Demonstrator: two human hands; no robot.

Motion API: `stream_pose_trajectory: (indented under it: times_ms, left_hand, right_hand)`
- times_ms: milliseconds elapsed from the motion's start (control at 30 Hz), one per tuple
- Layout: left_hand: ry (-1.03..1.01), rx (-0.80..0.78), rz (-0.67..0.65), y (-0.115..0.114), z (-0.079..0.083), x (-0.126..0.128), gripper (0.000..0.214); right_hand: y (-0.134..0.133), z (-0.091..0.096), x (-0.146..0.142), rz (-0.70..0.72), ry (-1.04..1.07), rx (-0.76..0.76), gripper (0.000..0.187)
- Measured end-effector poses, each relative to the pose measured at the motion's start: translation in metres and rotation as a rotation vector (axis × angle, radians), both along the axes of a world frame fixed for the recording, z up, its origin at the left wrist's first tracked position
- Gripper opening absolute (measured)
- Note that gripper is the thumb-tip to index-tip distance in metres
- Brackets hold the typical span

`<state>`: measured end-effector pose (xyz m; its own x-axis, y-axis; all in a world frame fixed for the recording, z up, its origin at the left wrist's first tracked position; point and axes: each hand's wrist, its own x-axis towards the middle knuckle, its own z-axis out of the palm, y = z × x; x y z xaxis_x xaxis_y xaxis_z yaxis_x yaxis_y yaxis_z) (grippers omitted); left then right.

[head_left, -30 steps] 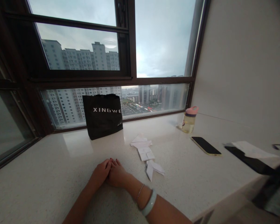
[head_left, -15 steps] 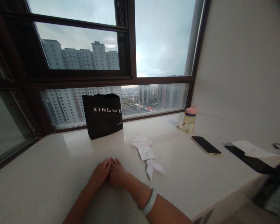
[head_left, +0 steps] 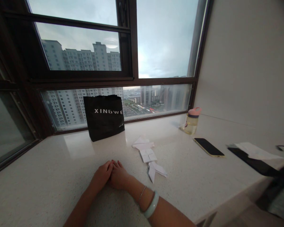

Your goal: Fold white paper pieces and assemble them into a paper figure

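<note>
My left hand [head_left: 103, 174] and my right hand [head_left: 119, 177] rest together on the pale speckled counter [head_left: 49, 183], touching each other. Both have their fingers curled in, and no object shows in either; the undersides are hidden. A beaded bracelet [head_left: 142, 194] and a pale green bangle [head_left: 152, 205] are on my right forearm. Just beyond and to the right of my hands lie folded white papers in a line: a pointed piece [head_left: 142, 143] at the top, a square piece [head_left: 148, 155] in the middle and a forked piece [head_left: 156, 170] nearest me.
A black bag [head_left: 105, 121] with white lettering stands by the window. To the right are a pink-lidded bottle [head_left: 192, 123], a phone [head_left: 209, 147] with a yellowish edge, and a flat black item [head_left: 252, 164] with white paper [head_left: 257, 150] on it. The counter's front edge runs along the lower right.
</note>
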<state>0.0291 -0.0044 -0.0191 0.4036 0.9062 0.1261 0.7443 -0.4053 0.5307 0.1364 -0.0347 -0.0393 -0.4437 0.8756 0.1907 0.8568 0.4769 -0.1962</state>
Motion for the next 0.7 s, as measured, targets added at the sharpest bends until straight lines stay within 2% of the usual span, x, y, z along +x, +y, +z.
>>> stream_pose_trajectory:
  times_ms: [700]
  left_hand:
    - [0.012, 0.005, -0.013, 0.0026, -0.0026, -0.0013, 0.033]
  right_hand:
    - [-0.0032, 0.0091, 0.0002, 0.003, -0.003, -0.081, 0.056]
